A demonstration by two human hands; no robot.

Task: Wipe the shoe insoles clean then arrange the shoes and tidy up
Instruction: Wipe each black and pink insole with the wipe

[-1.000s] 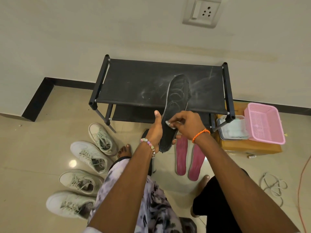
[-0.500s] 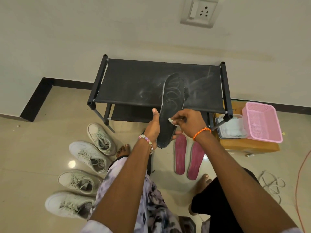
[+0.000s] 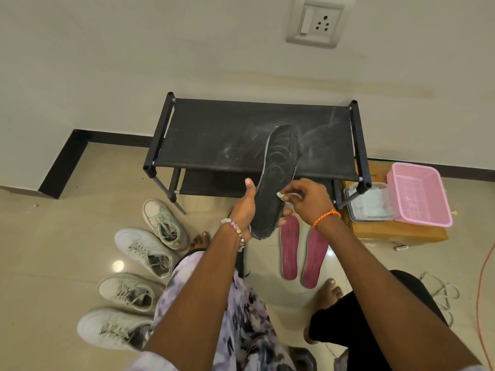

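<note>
The long black foam insole (image 3: 276,180) is held upright at frame centre, its toe raised over the dusty black fabric shoe rack (image 3: 241,135). The left hand (image 3: 245,207) is wrapped round the heel end, thumb up along the left edge. A small crumpled white wipe (image 3: 285,196) is pinched in the right hand (image 3: 308,200) and pressed against the insole's right edge. Compared with a second ago, the wipe is seen to sit at nearly the same mid-heel spot, so only short strokes are judged made. Pale streaks are noted on the toe half; wiping is judged unfinished. Two magenta insoles (image 3: 300,253) lie on the floor just below; four white sneakers (image 3: 139,266) wait at lower left.
</note>
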